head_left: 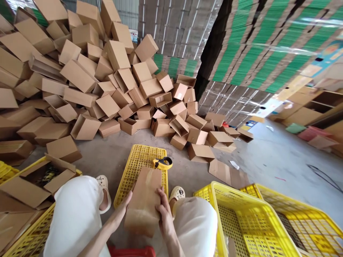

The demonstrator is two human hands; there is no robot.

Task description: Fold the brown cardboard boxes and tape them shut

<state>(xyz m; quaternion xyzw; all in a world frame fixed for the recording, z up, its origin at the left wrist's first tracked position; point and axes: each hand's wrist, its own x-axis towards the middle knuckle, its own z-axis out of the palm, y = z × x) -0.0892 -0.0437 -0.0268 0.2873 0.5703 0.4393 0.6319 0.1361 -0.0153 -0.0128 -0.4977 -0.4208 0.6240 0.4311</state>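
A closed cardboard box (144, 200), with a strip of clear tape along its top, sits between my two hands over the near end of an upturned yellow crate (134, 160). My left hand (122, 210) lies along its left side, palm toward the cardboard. On the opposite side my right hand (164, 208) grips the edge with bent fingers. Just beyond the box, a yellow and black tape dispenser (163, 163) rests on the crate's right far part. The underside of the box is hidden.
A large heap of cardboard boxes (107, 89) fills the floor ahead and left. Yellow baskets (214, 200) stand at my right. At my left, an open carton (29, 185) holds dark items I cannot make out. Stacked flat cardboard (246, 46) rises behind.
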